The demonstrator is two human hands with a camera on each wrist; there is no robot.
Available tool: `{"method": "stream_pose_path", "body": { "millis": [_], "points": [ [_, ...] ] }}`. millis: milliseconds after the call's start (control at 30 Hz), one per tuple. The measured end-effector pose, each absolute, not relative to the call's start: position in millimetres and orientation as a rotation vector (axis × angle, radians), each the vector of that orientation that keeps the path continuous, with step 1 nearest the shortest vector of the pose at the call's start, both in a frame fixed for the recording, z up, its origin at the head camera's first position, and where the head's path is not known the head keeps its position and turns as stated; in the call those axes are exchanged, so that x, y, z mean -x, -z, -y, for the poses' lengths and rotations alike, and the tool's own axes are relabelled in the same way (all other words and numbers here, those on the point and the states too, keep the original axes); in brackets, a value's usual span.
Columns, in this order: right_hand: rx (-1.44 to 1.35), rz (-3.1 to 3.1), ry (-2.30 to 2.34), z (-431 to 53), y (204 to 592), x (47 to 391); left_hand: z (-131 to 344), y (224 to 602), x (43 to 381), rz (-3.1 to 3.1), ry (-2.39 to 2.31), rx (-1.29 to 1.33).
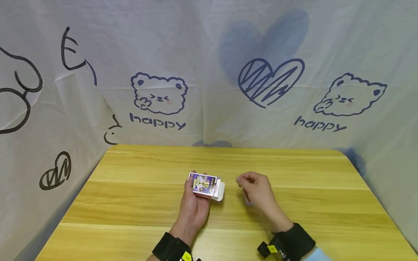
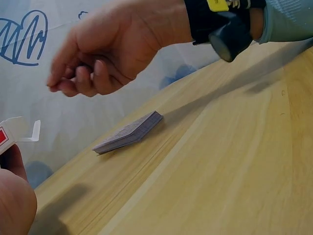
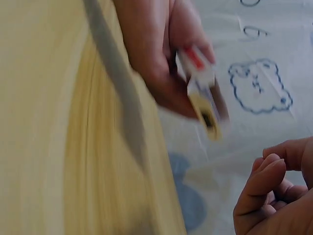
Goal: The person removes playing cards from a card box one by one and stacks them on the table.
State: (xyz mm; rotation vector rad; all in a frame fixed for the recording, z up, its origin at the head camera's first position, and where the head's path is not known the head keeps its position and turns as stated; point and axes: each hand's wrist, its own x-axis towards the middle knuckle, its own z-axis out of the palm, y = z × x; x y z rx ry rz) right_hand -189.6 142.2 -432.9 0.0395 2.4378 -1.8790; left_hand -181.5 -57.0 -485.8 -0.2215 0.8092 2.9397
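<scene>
My left hand grips a playing-card box from below and at its side. The box has a purple printed face, and its white end flap stands open toward the right. To the right of it, my right hand is raised above the table, fingers curled and thumb near the forefinger, with nothing visible between them. A deck of cards lies in a stack on the table under the right hand. In the head view that hand hides most of the deck.
The wood-grain table has rounded far corners. A pale cloth printed with bears, hearts and the word "happy" hangs behind it and along the sides. Black straps with small cameras circle both wrists.
</scene>
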Motion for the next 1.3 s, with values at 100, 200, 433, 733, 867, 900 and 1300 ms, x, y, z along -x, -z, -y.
{"method": "stream_pose_path", "body": {
  "millis": [100,200,433,733,867,900,1300],
  "points": [
    [-0.031,-2.376,1.901,-130,431,184,57,486,181,-0.797,-2.939,0.216],
    [0.001,-2.355,1.911,-121,431,181,56,486,181,-0.788,-2.939,0.211],
    [-0.008,-2.306,1.930,-109,440,179,54,484,181,-0.758,-2.937,0.146],
    [-0.060,-2.280,1.886,-106,451,177,52,483,180,-0.771,-2.921,0.144],
    [-0.054,-2.235,1.899,-105,454,177,52,485,180,-0.795,-2.910,0.116],
    [-0.054,-2.232,1.902,-105,454,176,51,485,180,-0.794,-2.910,0.106],
    [-0.059,-2.191,1.934,-103,454,175,48,486,178,-0.817,-2.889,0.059]
  ]
}}
